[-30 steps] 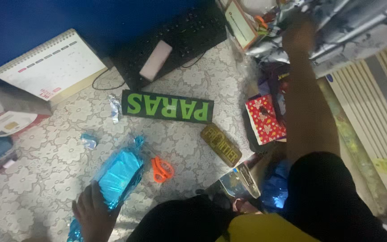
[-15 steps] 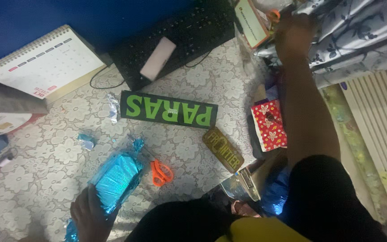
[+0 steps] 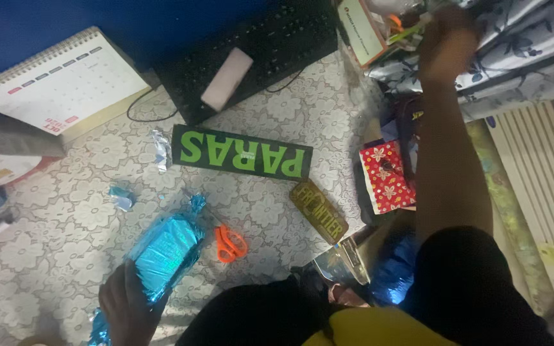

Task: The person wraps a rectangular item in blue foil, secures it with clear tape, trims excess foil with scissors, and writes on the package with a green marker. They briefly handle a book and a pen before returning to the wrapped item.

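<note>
Blue foil parcel [image 3: 165, 253] under left hand [image 3: 126, 307], scissors [image 3: 230, 243] beside.

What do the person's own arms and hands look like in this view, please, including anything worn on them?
Both are bare: the left hand shows no glove, ring or watch. The right hand is blurred; its forearm is uncovered up to a short black sleeve. A yellow garment shows beneath.

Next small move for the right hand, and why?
Probably draw the right hand back toward the blue foil parcel. It is stretched far out into the clutter by the floral cloth, whether it grips anything is unclear, while the left hand pins the parcel alone and the orange scissors lie unused beside it.
</note>
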